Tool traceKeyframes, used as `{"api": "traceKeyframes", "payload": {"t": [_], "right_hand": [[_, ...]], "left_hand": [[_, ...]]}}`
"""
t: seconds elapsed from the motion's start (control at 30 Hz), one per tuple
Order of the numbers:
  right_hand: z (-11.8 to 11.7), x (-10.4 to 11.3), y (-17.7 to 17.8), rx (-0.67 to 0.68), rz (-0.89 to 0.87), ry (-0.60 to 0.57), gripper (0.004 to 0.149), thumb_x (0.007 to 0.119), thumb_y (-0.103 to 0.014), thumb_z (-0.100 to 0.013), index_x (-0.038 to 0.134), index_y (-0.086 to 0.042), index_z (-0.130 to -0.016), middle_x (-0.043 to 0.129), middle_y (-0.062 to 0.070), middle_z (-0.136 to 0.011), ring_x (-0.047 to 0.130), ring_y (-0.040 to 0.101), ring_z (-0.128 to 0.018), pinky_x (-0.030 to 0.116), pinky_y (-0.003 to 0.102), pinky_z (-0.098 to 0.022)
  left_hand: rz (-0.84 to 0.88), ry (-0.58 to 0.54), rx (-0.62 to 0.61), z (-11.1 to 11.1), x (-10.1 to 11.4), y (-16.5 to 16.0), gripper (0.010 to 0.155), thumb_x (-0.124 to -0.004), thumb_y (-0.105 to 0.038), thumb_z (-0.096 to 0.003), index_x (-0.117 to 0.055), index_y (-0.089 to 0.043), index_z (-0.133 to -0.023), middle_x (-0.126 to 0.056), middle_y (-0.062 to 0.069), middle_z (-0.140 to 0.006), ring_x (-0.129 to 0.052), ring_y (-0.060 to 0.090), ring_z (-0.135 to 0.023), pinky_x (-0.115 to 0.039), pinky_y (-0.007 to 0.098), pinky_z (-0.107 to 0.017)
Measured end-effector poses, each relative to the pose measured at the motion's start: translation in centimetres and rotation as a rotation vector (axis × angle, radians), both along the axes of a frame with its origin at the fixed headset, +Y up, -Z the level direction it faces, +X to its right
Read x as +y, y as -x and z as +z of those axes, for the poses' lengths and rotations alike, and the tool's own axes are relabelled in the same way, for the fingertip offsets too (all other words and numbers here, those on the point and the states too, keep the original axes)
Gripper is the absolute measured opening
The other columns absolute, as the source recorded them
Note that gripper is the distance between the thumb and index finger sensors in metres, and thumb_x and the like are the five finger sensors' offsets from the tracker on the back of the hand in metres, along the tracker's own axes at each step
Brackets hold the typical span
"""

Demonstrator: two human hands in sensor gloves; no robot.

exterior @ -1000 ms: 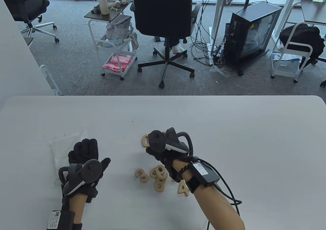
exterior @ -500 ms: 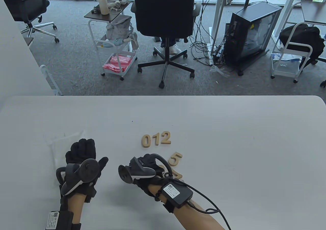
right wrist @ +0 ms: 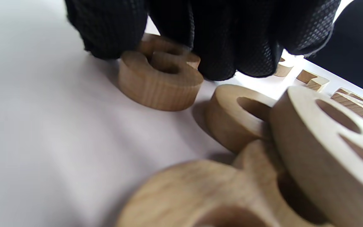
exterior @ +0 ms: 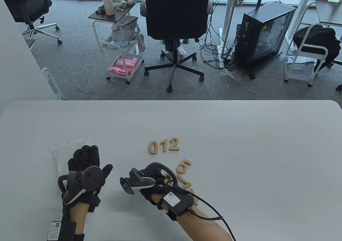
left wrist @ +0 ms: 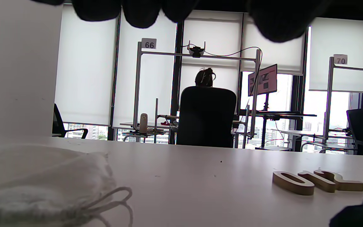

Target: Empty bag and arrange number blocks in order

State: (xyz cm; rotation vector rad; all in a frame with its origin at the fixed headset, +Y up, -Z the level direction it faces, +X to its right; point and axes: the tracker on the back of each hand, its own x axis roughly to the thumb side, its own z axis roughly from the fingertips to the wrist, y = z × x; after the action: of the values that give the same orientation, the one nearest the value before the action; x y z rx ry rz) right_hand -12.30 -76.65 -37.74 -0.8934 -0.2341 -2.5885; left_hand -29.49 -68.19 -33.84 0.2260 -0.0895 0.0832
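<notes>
Left hand: the left hand (exterior: pixel 86 162) lies flat on the white bag (exterior: pixel 64 150), fingers (exterior: pixel 84 153) straight and spread, gripping nothing; the bag's bare cloth shows beyond and to the left of the fingertips.
Bag: in the left wrist view the bag (left wrist: pixel 43 179) lies crumpled and flat on the table (left wrist: pixel 200 189), its drawstring loop (left wrist: pixel 112 198) trailing toward the camera.
Right hand: the right hand (exterior: pixel 153 178) is turned palm-down over the loose number blocks; in the right wrist view its fingers (right wrist: pixel 219 41) curl down onto a rounded wooden block (right wrist: pixel 159 78), fingertips touching its top and far side. Whether it is truly pinched or only touched, I cannot tell.
Loose blocks: three more rounded blocks (right wrist: pixel 263 151) are piled just below the fingertips, leaning on one another. In the table view a 5 (exterior: pixel 183 166) and a 7 (exterior: pixel 185 183) lie just right of the hand.
Ordered row: 0, 1 and 2 (exterior: pixel 163 145) lie side by side, touching, just beyond the right hand's fingers; the same row (left wrist: pixel 317 183) shows ahead and to the right of the left fingers.
</notes>
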Motion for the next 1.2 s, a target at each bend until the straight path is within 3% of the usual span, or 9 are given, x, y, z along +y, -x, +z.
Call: {"api": "traceKeyframes", "payload": {"t": [0.3,0.53,0.63,0.8,0.87,0.97,1.1,1.2], "right_hand": [[-0.3,-0.1,0.0,0.005,-0.041,-0.011,0.057,0.080,-0.039,-0.049,0.077,-0.007,-0.097,0.090,0.018,-0.086,0.092,0.046,-0.077,0.077,0.063,-0.061],[0.0,3.5,-2.8,-0.084,-0.336,0.067,0.060,0.079,-0.040,-0.050,0.069,-0.010,-0.102,0.082,0.024,-0.090,0.093,0.049,-0.075,0.081,0.064,-0.057],[0.5,5.6,-5.0,-0.119,-0.494,0.121,0.062,0.078,-0.039,-0.051,0.063,-0.014,-0.106,0.078,0.026,-0.092,0.093,0.049,-0.074,0.082,0.063,-0.056],[0.8,7.7,-9.5,-0.191,-0.737,0.159,0.056,0.079,-0.035,-0.051,0.069,-0.013,-0.102,0.072,0.029,-0.095,0.095,0.045,-0.073,0.084,0.060,-0.057],[0.7,7.9,-11.3,-0.215,-0.822,0.160,0.056,0.079,-0.035,-0.051,0.071,-0.008,-0.100,0.069,0.031,-0.097,0.098,0.037,-0.071,0.087,0.054,-0.057],[0.5,7.8,-14.1,-0.255,-0.966,0.178,0.059,0.080,-0.034,-0.051,0.068,-0.003,-0.099,0.068,0.031,-0.100,0.098,0.036,-0.073,0.088,0.053,-0.058],[0.2,6.9,-16.6,-0.298,-1.121,0.190,0.058,0.078,-0.034,-0.052,0.063,-0.006,-0.101,0.071,0.025,-0.099,0.097,0.036,-0.073,0.087,0.053,-0.058],[0.1,6.8,-18.2,-0.331,-1.163,0.183,0.064,0.074,-0.034,-0.055,0.051,-0.012,-0.110,0.066,0.026,-0.100,0.094,0.037,-0.075,0.085,0.054,-0.060]], "left_hand": [[0.000,-0.001,0.003,0.0,0.0,0.1,0.087,-0.068,-0.055,-0.0533,-0.040,0.001,-0.114,-0.040,0.037,-0.114,-0.050,0.068,-0.101,-0.046,0.081,-0.067],[0.008,-0.004,0.007,0.1,0.0,0.3,0.087,-0.068,-0.055,-0.0532,-0.040,0.001,-0.114,-0.039,0.037,-0.114,-0.050,0.068,-0.101,-0.046,0.081,-0.067],[0.011,-0.007,0.008,0.1,0.0,0.4,0.087,-0.068,-0.055,-0.0532,-0.040,0.001,-0.114,-0.040,0.037,-0.114,-0.050,0.068,-0.101,-0.046,0.080,-0.067],[0.005,-0.009,0.003,0.2,0.0,0.3,0.087,-0.068,-0.055,-0.0532,-0.040,0.001,-0.114,-0.040,0.037,-0.114,-0.050,0.068,-0.101,-0.046,0.081,-0.067],[0.007,-0.009,0.002,0.2,0.0,0.3,0.087,-0.068,-0.055,-0.0531,-0.040,0.001,-0.114,-0.040,0.037,-0.114,-0.050,0.068,-0.101,-0.046,0.081,-0.067],[0.014,-0.019,0.000,0.2,0.2,0.4,0.087,-0.068,-0.055,-0.0532,-0.040,0.001,-0.114,-0.040,0.037,-0.114,-0.050,0.068,-0.101,-0.046,0.081,-0.067],[0.014,-0.026,-0.007,0.3,0.2,0.2,0.087,-0.068,-0.055,-0.0532,-0.040,0.001,-0.114,-0.039,0.037,-0.114,-0.050,0.068,-0.101,-0.045,0.081,-0.067],[0.017,-0.034,-0.008,0.4,0.4,0.2,0.087,-0.068,-0.055,-0.0532,-0.040,0.001,-0.114,-0.040,0.037,-0.114,-0.050,0.068,-0.101,-0.046,0.081,-0.067]]}}
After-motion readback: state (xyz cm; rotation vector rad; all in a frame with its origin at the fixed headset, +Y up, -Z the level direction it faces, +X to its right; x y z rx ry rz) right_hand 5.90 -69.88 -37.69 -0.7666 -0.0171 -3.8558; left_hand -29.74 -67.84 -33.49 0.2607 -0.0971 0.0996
